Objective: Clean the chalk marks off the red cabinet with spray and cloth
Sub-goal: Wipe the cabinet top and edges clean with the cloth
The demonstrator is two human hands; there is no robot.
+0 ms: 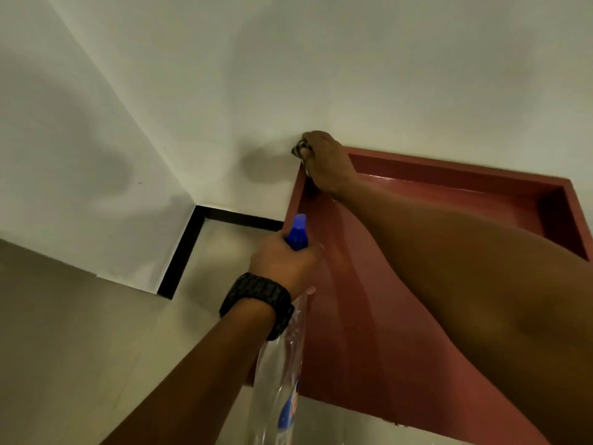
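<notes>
The red cabinet (369, 316) stands against the white wall, seen from above, with a recessed top. My right hand (327, 162) grips a small patterned cloth (301, 150) and presses it against the cabinet's far left top corner. My left hand (282, 261), with a black watch on the wrist, grips the neck of a clear spray bottle (279, 364) with a blue nozzle (298, 232), held beside the cabinet's left edge. No chalk marks show on the red surface around the cloth.
White walls (128, 107) meet in a corner at left, with a black skirting strip (189, 245) along the floor. Pale floor (64, 348) lies to the left of the cabinet.
</notes>
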